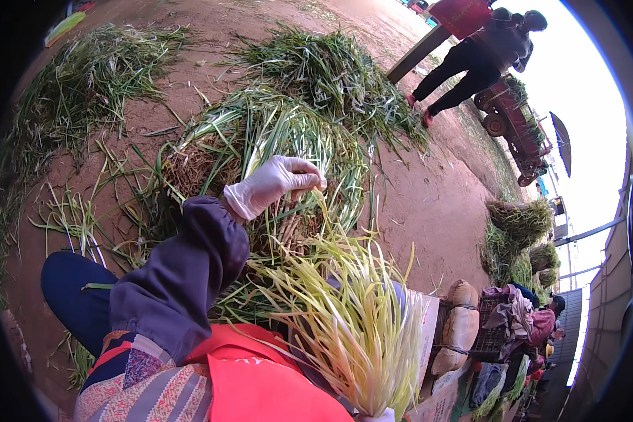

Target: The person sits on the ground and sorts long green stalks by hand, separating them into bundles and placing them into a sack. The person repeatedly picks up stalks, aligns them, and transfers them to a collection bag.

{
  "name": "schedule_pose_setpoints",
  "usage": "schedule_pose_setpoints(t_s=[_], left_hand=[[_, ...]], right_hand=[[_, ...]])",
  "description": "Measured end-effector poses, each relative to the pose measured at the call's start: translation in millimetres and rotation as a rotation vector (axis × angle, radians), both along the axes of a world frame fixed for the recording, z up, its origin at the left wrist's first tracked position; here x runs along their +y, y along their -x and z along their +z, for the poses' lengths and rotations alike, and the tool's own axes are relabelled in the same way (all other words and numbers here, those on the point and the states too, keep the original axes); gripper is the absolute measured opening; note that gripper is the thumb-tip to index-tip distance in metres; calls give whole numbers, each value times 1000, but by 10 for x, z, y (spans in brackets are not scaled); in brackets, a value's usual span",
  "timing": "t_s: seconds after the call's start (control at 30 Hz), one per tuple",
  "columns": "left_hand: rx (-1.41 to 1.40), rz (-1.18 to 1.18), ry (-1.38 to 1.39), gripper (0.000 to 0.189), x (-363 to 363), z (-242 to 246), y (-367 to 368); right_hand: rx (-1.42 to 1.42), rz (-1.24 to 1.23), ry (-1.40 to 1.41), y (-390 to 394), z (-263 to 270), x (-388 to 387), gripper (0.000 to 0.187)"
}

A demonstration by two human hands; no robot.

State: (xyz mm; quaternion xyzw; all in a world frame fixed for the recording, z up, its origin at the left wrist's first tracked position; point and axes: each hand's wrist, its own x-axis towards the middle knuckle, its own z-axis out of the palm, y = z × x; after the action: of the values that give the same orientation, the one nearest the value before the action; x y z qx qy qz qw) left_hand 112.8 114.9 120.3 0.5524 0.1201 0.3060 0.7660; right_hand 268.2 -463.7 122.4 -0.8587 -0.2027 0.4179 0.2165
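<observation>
My left hand (274, 184), in a white glove, pinches a thin yellowish leaf (320, 199) between its fingertips. The leaf runs down towards a large bunch of long yellow-green leaves (348, 311) with pale stalks. At the bottom edge my gloved right hand (382, 416) grips that bunch by its narrow end; most of this hand is cut off by the frame. The leaves fan out over a red apron (274, 387). Beneath and beyond my left hand lies a heap of green plants with white stems (290, 132). Its brown roots (195, 166) show at the left.
More green heaps lie on the dirt ground at the back (327, 74) and left (100, 79). A person (480, 58) stands beyond, near a loaded red trailer (517, 132). To the right are a tied bundle (459, 327), a plastic crate (488, 327) and seated people (543, 322).
</observation>
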Motion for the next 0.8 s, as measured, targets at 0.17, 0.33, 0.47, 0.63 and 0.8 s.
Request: schedule_pose_setpoints(t_s=[0.17,0.33,0.47,0.63,0.8], left_hand=[[961,233,-913,24,105,-155,546],[16,297,-682,15,-505,-112,-125],[164,-94,-767,20,-808,22,-641],[474,33,-781,24,-872,-215,-807],[319,220,-1197,25,-862,-449,-955]], right_hand=[[-49,26,-6,7,-85,-45,34],[-11,-10,-22,26,-90,72,33],[24,-23,-11,28,-68,134,33],[33,-36,-12,26,-119,160,32],[34,-38,-5,4,-168,130,32]])
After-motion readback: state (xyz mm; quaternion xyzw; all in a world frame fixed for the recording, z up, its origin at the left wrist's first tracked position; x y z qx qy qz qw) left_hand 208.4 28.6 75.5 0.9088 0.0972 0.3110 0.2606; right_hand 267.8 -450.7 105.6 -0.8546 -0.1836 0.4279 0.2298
